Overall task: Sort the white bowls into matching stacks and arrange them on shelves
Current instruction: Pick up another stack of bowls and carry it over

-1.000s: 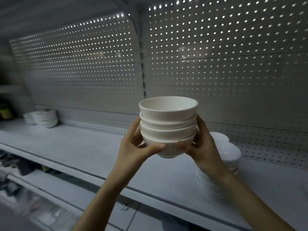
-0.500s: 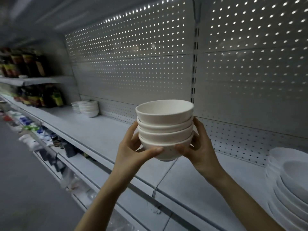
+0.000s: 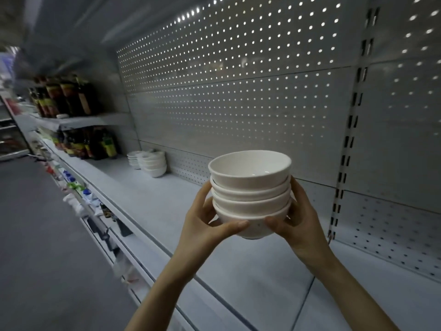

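I hold a stack of several matching white bowls [image 3: 250, 189] in the air above the grey shelf [image 3: 167, 206]. My left hand [image 3: 207, 225] grips the stack's left side, thumb across the bottom bowl. My right hand [image 3: 298, 220] grips the right side, its thumb on the bottom bowl and fingers behind the stack. Further left along the same shelf, against the perforated back panel, stand two short stacks of white bowls [image 3: 150, 162].
Dark bottles [image 3: 64, 96] fill an upper shelf at the far left, with more bottles [image 3: 90, 144] on the bowl shelf below them. Packaged goods [image 3: 76, 194] line a lower shelf edge. A slotted upright [image 3: 348, 130] splits the back panel. Grey aisle floor [image 3: 43, 247] lies left.
My view has swung left along the shelf while both hands keep the stack. The large bowl stacks at the right have left the frame; the far bowl stacks now look nearer.
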`<state>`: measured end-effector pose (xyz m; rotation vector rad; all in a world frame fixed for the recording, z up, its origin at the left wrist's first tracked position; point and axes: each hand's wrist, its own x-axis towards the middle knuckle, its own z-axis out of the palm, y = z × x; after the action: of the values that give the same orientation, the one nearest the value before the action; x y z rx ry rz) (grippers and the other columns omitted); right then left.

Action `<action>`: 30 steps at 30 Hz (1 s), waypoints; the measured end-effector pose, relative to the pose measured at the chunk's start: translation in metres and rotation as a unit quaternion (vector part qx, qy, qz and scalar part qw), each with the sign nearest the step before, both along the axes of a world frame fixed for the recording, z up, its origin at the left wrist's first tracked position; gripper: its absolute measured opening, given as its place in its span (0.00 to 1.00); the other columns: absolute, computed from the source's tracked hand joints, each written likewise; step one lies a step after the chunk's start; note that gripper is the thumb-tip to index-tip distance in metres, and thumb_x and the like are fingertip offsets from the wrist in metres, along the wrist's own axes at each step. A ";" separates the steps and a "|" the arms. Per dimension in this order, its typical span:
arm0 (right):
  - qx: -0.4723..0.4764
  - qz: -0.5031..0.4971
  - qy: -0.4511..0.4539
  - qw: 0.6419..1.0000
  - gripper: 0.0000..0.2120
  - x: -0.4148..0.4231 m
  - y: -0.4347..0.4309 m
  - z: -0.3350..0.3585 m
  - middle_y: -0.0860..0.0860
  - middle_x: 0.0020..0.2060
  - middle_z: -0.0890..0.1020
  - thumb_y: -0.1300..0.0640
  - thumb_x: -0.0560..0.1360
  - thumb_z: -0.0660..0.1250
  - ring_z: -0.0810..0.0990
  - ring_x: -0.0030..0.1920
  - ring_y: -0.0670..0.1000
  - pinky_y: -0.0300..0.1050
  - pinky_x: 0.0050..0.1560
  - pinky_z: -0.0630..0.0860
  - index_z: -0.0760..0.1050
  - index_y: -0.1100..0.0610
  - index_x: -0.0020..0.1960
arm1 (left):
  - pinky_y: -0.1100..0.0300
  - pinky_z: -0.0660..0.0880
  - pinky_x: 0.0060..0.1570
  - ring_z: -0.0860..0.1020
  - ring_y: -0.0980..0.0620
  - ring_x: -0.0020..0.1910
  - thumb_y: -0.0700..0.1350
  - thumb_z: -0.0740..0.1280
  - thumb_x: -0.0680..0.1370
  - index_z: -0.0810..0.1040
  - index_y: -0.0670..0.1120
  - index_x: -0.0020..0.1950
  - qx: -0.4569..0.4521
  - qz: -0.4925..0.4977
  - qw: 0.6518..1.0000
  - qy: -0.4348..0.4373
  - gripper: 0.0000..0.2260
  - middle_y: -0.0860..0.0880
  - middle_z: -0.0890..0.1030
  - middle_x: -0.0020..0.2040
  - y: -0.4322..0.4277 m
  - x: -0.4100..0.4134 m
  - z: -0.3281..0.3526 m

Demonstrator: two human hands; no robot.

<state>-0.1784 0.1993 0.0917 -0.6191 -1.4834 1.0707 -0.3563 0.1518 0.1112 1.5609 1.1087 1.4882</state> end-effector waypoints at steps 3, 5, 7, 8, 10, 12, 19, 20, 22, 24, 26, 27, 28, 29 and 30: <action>-0.015 0.012 0.004 1.000 0.48 -0.015 0.017 -0.005 0.39 0.58 0.78 0.34 0.50 0.78 0.77 0.59 0.43 0.40 0.51 0.78 0.62 0.37 0.67 | 0.61 0.78 0.49 0.78 0.54 0.59 0.48 0.77 0.62 0.64 0.56 0.72 -0.009 0.007 1.000 -0.010 0.40 0.53 0.81 0.59 0.014 -0.016 -0.005; -0.019 0.020 0.001 1.000 0.47 -0.026 0.027 -0.005 0.38 0.57 0.78 0.34 0.49 0.78 0.78 0.59 0.43 0.39 0.50 0.78 0.63 0.36 0.65 | 0.61 0.78 0.50 0.78 0.54 0.60 0.48 0.77 0.62 0.64 0.56 0.72 -0.014 0.014 1.000 -0.013 0.40 0.54 0.81 0.60 0.022 -0.028 -0.007; -0.019 0.024 -0.006 1.000 0.48 -0.039 0.036 -0.004 0.36 0.56 0.79 0.33 0.48 0.78 0.78 0.58 0.41 0.38 0.50 0.78 0.62 0.36 0.65 | 0.59 0.78 0.52 0.78 0.55 0.60 0.49 0.77 0.61 0.64 0.56 0.72 -0.017 0.021 1.000 -0.015 0.41 0.55 0.81 0.60 0.031 -0.040 -0.008; -0.017 0.025 -0.011 0.999 0.49 -0.046 0.041 -0.004 0.35 0.56 0.79 0.33 0.48 0.78 0.78 0.58 0.41 0.38 0.51 0.78 0.62 0.37 0.65 | 0.58 0.78 0.54 0.78 0.55 0.60 0.49 0.77 0.61 0.64 0.57 0.72 -0.019 0.023 0.999 -0.016 0.41 0.56 0.80 0.60 0.035 -0.048 -0.008; -0.018 0.023 -0.015 0.999 0.50 -0.062 0.050 -0.005 0.35 0.55 0.79 0.32 0.47 0.77 0.78 0.57 0.40 0.39 0.53 0.78 0.62 0.38 0.66 | 0.57 0.78 0.55 0.78 0.56 0.60 0.50 0.77 0.61 0.64 0.57 0.72 -0.022 0.025 0.999 -0.018 0.42 0.56 0.80 0.60 0.044 -0.063 -0.011; -0.022 0.024 -0.015 0.999 0.51 -0.079 0.058 -0.008 0.34 0.55 0.79 0.32 0.47 0.78 0.78 0.57 0.40 0.38 0.52 0.78 0.62 0.38 0.66 | 0.58 0.78 0.54 0.78 0.56 0.60 0.50 0.77 0.60 0.64 0.57 0.72 -0.028 0.026 0.999 -0.020 0.42 0.57 0.80 0.60 0.051 -0.080 -0.014; -0.039 0.021 -0.009 0.999 0.50 -0.162 0.080 -0.022 0.35 0.53 0.80 0.32 0.45 0.78 0.79 0.55 0.41 0.38 0.49 0.79 0.63 0.37 0.64 | 0.56 0.77 0.57 0.78 0.56 0.60 0.50 0.78 0.61 0.65 0.59 0.70 -0.038 0.015 0.999 -0.011 0.41 0.56 0.80 0.59 0.076 -0.165 -0.025; -0.039 0.019 -0.006 0.999 0.49 -0.178 0.082 -0.023 0.35 0.53 0.80 0.32 0.45 0.78 0.79 0.55 0.41 0.38 0.48 0.79 0.63 0.36 0.63 | 0.56 0.77 0.58 0.78 0.56 0.60 0.50 0.78 0.60 0.65 0.59 0.71 -0.038 0.014 0.999 -0.006 0.41 0.56 0.80 0.60 0.079 -0.181 -0.025; -0.038 0.018 -0.001 0.999 0.49 -0.212 0.089 -0.024 0.34 0.52 0.80 0.32 0.44 0.78 0.79 0.54 0.40 0.37 0.47 0.79 0.63 0.35 0.62 | 0.57 0.77 0.58 0.77 0.57 0.60 0.51 0.78 0.60 0.64 0.59 0.71 -0.038 0.014 0.999 0.003 0.41 0.57 0.80 0.59 0.085 -0.215 -0.023; -0.036 0.020 0.001 0.999 0.49 -0.250 0.096 -0.023 0.33 0.51 0.80 0.31 0.44 0.77 0.79 0.53 0.39 0.35 0.45 0.78 0.62 0.35 0.62 | 0.61 0.78 0.54 0.78 0.58 0.59 0.51 0.77 0.60 0.65 0.59 0.70 -0.036 0.015 0.999 0.004 0.41 0.57 0.81 0.58 0.090 -0.251 -0.019; -0.038 0.026 0.006 0.999 0.50 -0.288 0.102 -0.023 0.33 0.51 0.81 0.31 0.45 0.77 0.79 0.53 0.38 0.34 0.43 0.77 0.62 0.37 0.63 | 0.64 0.78 0.49 0.78 0.58 0.58 0.49 0.77 0.61 0.66 0.59 0.70 -0.036 0.015 0.999 0.001 0.39 0.57 0.81 0.57 0.095 -0.289 -0.017; -0.040 0.028 0.008 0.999 0.50 -0.307 0.105 -0.024 0.34 0.51 0.81 0.31 0.45 0.77 0.79 0.53 0.38 0.34 0.43 0.77 0.62 0.38 0.63 | 0.65 0.77 0.48 0.79 0.57 0.58 0.49 0.78 0.61 0.66 0.59 0.69 -0.039 0.016 0.999 0.002 0.39 0.56 0.81 0.57 0.097 -0.308 -0.017; -0.043 0.030 0.010 0.999 0.50 -0.325 0.108 -0.025 0.35 0.51 0.81 0.31 0.45 0.77 0.79 0.53 0.39 0.34 0.44 0.78 0.62 0.38 0.64 | 0.65 0.77 0.48 0.79 0.57 0.58 0.49 0.78 0.61 0.65 0.59 0.70 -0.043 0.016 0.999 0.005 0.40 0.56 0.81 0.57 0.099 -0.326 -0.016; -0.046 0.029 0.011 0.998 0.50 -0.342 0.110 -0.027 0.35 0.51 0.81 0.31 0.45 0.77 0.80 0.53 0.39 0.34 0.44 0.78 0.62 0.38 0.64 | 0.65 0.77 0.49 0.79 0.57 0.58 0.50 0.78 0.61 0.65 0.59 0.70 -0.047 0.015 0.999 0.010 0.40 0.56 0.81 0.57 0.102 -0.344 -0.017; -0.048 0.028 0.011 0.998 0.50 -0.357 0.112 -0.028 0.35 0.50 0.81 0.31 0.45 0.77 0.80 0.53 0.40 0.35 0.44 0.78 0.62 0.37 0.63 | 0.65 0.77 0.49 0.79 0.57 0.58 0.50 0.78 0.61 0.65 0.59 0.70 -0.050 0.013 0.999 0.015 0.41 0.56 0.81 0.57 0.105 -0.360 -0.017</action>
<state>-0.5351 0.3116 0.0633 -0.6326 -1.4437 1.1945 -0.7160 0.2563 0.0944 1.5101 1.2066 1.4067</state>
